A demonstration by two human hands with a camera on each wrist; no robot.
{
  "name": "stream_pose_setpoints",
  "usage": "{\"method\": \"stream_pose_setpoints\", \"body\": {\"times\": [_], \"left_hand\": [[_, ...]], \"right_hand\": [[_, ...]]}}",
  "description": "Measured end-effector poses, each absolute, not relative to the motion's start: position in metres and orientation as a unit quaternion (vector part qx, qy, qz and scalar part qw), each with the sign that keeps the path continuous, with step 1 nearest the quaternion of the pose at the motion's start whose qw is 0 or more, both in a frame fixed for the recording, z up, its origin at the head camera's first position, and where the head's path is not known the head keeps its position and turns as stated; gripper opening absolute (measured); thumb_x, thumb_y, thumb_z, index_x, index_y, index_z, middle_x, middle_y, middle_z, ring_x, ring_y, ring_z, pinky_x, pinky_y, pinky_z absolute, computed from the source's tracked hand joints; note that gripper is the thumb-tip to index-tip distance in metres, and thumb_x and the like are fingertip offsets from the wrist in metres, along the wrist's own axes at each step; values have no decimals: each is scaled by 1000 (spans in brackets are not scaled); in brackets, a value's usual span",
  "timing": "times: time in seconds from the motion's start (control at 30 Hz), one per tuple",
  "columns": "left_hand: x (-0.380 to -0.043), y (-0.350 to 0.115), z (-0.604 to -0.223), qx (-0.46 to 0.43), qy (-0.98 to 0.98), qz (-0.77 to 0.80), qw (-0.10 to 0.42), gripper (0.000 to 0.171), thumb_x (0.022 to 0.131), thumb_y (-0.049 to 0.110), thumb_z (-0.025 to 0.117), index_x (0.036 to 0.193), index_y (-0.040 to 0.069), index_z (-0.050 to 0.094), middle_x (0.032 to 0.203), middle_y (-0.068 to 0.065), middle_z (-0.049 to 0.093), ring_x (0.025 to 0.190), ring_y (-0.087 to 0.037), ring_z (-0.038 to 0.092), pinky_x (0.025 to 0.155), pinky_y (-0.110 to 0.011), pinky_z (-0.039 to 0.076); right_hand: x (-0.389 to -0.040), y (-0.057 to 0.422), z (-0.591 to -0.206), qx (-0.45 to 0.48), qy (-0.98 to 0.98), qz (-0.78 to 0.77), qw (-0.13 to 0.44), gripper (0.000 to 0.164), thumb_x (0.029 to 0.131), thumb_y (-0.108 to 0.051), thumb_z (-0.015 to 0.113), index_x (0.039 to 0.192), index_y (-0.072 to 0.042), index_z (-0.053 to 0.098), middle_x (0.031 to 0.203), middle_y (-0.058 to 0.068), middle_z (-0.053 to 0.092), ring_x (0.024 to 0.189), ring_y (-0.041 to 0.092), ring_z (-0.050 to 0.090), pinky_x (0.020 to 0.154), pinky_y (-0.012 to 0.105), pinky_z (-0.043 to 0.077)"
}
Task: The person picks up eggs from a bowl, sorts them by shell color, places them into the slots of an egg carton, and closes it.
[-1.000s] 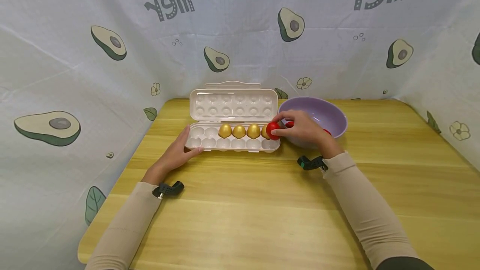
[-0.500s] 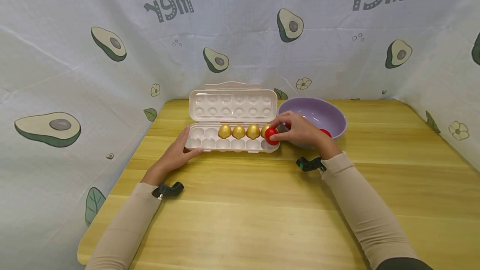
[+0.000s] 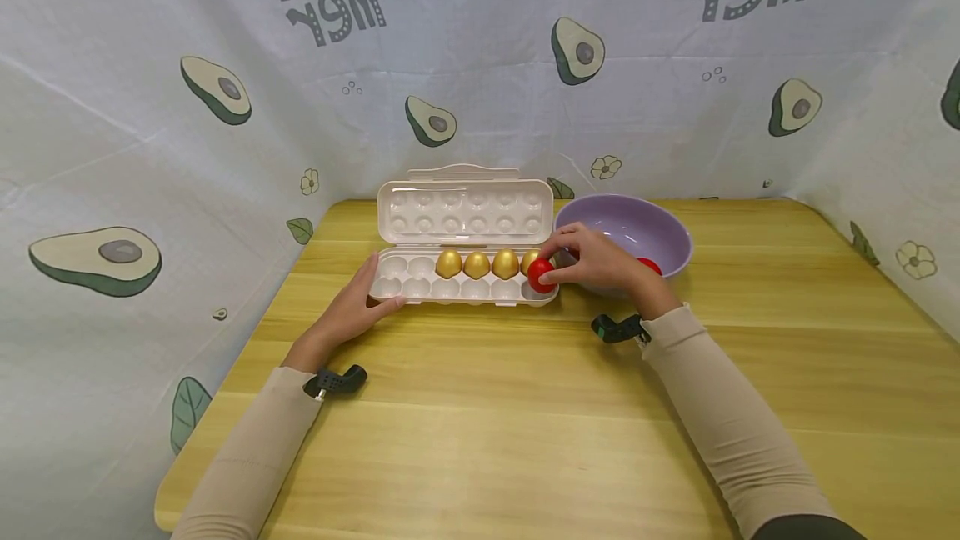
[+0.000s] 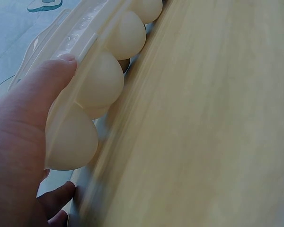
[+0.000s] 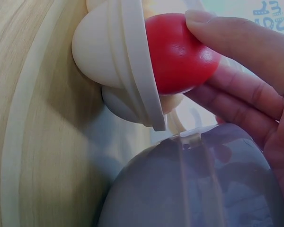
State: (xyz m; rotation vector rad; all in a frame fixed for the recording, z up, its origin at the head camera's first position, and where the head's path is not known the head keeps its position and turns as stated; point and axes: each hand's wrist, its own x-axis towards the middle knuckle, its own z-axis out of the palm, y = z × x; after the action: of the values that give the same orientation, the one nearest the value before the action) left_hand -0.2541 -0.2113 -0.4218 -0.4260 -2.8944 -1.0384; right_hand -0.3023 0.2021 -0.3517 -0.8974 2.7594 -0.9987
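A cream plastic egg carton stands with its lid up against the back of the table. Several golden eggs sit in its back row, toward the right. My left hand grips the carton's left end, and the left wrist view shows the thumb over the rim. My right hand pinches a red egg between thumb and fingers at the rightmost front cup. In the right wrist view that egg's lower part is hidden behind the carton's rim.
A purple bowl stands right beside the carton, partly behind my right hand, with another red egg showing in it. A white cloth printed with avocados hangs behind the wooden table.
My right hand has brought the red egg slightly left and down, from in front of the rightmost golden egg to the front-row corner cup. My left hand stays on the egg carton.
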Motion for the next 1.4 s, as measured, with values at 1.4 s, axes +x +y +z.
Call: {"method": "stream_pose_setpoints", "body": {"times": [1.4], "left_hand": [[-256,-212,-423,-137,-932,-335,16,101,89,53,62,155,5,3,161,-11,4,147,-30,9,116,-50,13]], "right_hand": [[-306,203,-355,-323,892,-315,35,24,81,-31,79,99,-15,74,123,10,53,119,28,39,101,50,37]]}}
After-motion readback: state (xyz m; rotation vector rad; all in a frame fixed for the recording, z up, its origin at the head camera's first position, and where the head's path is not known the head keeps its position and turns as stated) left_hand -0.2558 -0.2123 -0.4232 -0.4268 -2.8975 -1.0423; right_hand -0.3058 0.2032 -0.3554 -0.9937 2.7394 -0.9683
